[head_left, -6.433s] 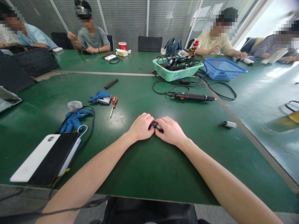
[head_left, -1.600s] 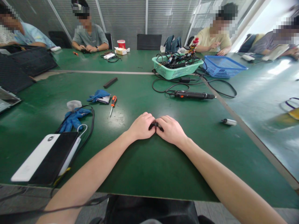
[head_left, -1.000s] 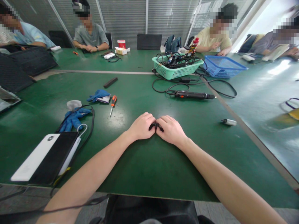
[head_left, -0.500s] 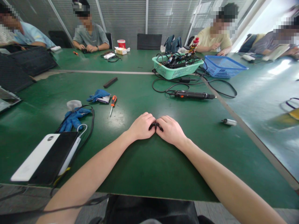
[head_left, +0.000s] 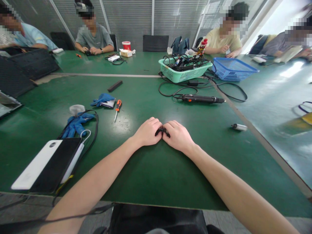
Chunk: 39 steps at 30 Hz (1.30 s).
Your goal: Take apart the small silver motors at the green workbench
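Left hand (head_left: pixel 149 131) — right too (head_left: pixel 179 136) — around black piece (head_left: pixel 159 131)

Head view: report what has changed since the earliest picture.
The grey-shirted person lowered and let go of the orange tool, now on the table; the yellow-shirted person drew one hand back. The left hand and right hand stayed around the small dark part.

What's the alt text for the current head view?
Two bare hands, left and right, hold a small dark object over a green table. Beyond them lie a screwdriver, blue gloves and a green basket; other people sit around.
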Available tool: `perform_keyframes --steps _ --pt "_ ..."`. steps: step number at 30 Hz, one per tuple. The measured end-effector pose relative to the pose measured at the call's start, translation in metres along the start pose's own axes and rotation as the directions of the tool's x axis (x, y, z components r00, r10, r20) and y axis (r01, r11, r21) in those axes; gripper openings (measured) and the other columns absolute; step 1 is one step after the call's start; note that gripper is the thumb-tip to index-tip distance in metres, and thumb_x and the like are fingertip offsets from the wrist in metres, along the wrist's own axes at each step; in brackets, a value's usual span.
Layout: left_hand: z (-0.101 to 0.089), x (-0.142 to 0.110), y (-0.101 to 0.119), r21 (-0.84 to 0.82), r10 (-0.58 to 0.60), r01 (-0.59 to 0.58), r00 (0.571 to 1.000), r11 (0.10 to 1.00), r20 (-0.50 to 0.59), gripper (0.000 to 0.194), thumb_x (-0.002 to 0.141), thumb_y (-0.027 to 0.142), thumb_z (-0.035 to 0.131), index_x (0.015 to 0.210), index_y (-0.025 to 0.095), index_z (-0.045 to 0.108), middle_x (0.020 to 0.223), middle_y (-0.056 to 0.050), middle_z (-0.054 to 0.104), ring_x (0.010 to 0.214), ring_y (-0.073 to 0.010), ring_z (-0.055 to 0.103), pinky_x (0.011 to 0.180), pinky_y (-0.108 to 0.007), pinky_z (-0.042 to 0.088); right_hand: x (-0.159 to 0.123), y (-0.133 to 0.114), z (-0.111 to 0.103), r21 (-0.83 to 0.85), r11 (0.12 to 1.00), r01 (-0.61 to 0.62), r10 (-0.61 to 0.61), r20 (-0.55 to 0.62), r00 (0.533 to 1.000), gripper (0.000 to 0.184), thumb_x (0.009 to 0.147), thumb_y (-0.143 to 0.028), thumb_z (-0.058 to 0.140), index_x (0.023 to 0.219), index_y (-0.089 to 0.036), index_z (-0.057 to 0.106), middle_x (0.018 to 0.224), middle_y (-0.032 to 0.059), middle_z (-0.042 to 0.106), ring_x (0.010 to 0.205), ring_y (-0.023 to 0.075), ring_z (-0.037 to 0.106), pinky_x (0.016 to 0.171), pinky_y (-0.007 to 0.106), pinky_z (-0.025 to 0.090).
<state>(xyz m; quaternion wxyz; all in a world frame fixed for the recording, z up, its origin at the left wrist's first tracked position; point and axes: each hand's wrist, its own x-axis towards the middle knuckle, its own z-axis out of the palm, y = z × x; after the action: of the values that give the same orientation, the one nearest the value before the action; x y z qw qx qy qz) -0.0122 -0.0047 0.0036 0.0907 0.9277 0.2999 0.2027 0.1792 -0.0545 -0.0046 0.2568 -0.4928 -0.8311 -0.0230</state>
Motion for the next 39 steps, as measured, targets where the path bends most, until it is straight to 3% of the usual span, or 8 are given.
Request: perform_keyframes --steps 39 --pt "0.0005 -0.0006 -0.0005 0.01 0.018 -0.018 1.0 1.0 -0.01 0.005 0.088 0.023 0.053 0.089 0.019 0.056 0.092 -0.007 0.059 0.094 -0.024 0.053 0.089 -0.041 0.049 -0.001 0.0037 0.0034 0.005 1.0 0.024 -0.024 -0.004 1.0 0.007 0.093 -0.018 0.055 0.092 -0.02 0.061 0.088 0.0067 0.066 0.087 0.0227 0.057 0.084 0.035 0.047"
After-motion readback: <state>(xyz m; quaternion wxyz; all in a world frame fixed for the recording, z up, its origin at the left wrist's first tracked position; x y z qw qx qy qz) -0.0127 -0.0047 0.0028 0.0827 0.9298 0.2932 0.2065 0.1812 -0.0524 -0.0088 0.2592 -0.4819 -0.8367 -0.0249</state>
